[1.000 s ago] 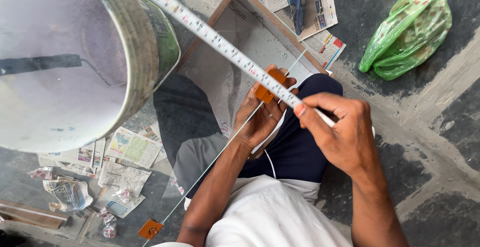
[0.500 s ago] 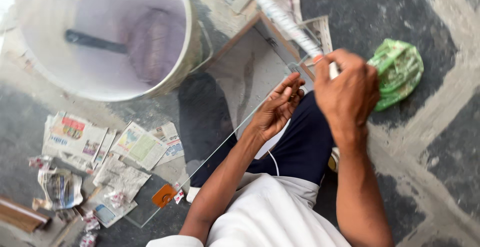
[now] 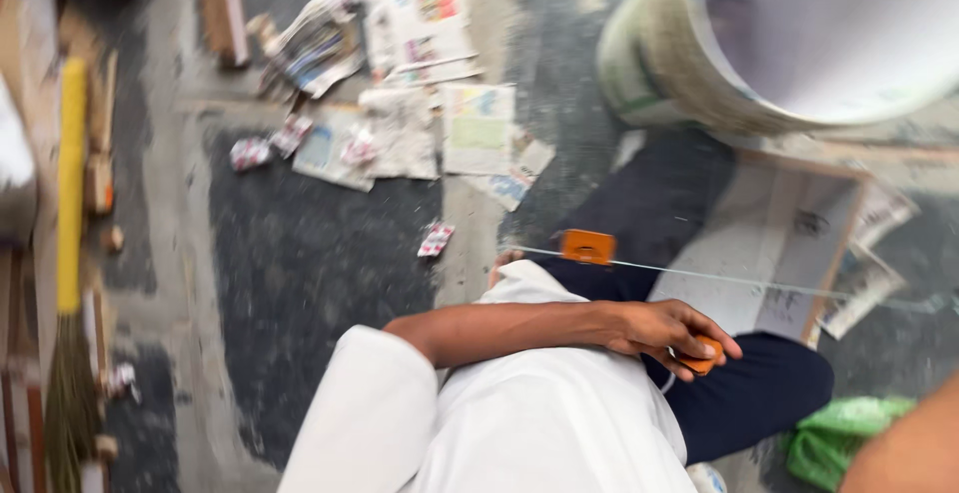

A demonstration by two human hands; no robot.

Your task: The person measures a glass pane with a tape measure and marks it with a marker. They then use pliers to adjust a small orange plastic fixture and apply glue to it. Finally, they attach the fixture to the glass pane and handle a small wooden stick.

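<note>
At centre right of the frame: the left hand [image 3: 667,333] lies over the lap, fingers curled round a small orange piece [image 3: 699,357] at their tips.
Thin line: a glass sheet edge or taut strip [image 3: 699,273] runs from left of centre to the right edge, carrying an orange tag [image 3: 587,246]; which it is cannot be told.
Right hand: only a blurred forearm [image 3: 899,448] enters at the lower right corner; the hand is cut off, so its fingers cannot be judged.
Around: a large white bucket [image 3: 789,33] fills the upper right; a framed board [image 3: 789,233] lies under the line, just below the bucket; a green plastic bag [image 3: 834,433] sits at lower right beside the dark trouser leg [image 3: 759,393].
Further off: scattered newspaper sheets [image 3: 400,83] at upper centre; a yellow-handled broom [image 3: 68,253] along the left edge.
Hard to see: the whole view is motion-blurred; the bucket's inside is washed out.
Surface: a dark, speckled stone floor [image 3: 300,283] with pale joints.
</note>
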